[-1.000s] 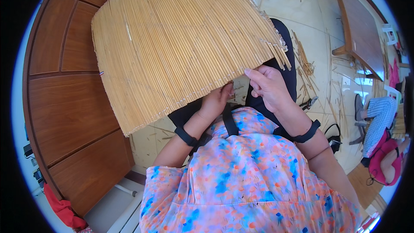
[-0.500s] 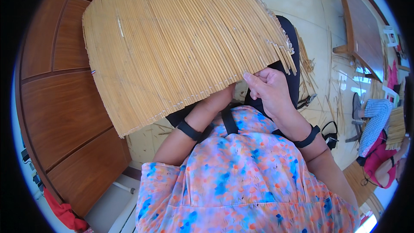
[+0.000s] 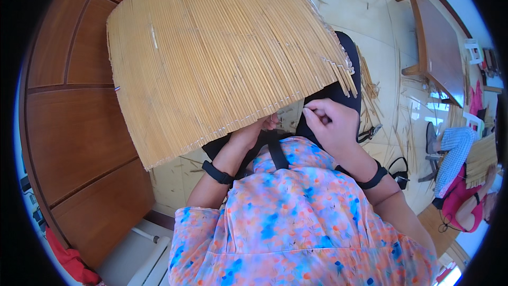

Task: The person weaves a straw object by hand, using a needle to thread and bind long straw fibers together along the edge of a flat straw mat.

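Straw mat; near edge partly covers left hand, grip unclear; right hand pinched, just off edge.

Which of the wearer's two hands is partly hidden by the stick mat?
The left hand: the near edge of the stick mat covers part of it, whereas the right hand shows uncovered beside that edge.

Straw mat, right grip just beside

Handcraft workroom
Right of the right grip, loose stalks litter the floor; farther right, a co-worker beside a mat.
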The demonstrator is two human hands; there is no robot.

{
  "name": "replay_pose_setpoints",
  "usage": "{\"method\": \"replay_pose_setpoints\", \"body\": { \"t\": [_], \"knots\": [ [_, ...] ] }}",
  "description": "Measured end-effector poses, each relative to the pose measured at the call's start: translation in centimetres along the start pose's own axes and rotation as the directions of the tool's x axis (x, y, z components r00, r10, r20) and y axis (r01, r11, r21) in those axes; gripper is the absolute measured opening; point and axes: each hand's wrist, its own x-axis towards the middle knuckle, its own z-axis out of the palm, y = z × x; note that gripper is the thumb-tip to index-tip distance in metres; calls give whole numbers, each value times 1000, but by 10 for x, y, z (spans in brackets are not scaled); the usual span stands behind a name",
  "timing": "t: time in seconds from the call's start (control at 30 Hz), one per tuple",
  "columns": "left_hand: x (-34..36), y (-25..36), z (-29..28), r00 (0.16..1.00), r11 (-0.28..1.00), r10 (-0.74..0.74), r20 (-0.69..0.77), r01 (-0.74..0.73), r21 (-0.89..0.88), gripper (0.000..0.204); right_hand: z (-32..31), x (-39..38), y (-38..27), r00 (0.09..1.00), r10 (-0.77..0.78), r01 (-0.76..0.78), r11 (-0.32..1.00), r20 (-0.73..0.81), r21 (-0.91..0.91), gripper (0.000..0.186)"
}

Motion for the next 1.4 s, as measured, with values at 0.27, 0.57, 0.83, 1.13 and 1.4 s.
{"method": "replay_pose_setpoints", "body": {
  "t": [0.27,0.57,0.83,1.13,1.4],
  "knots": [
    [-13,17,6,994,985,105,22,-107,137,18,-15,29,-4,698,-716,442,404,24,-801,32],
    [-47,56,9,962,860,268,49,-262,437,11,-56,50,-44,445,-842,717,130,306,-685,29],
    [-90,164,18,828,655,555,75,-491,574,8,-93,78,-167,179,-899,583,-231,401,-779,32],
    [-113,230,40,261,123,954,149,-792,599,5,-103,116,-254,-121,-886,472,-448,448,-759,23],
    [-117,271,48,136,59,987,92,-818,572,9,-118,140,-282,-169,-833,472,-538,527,-698,38]
  ]
}}
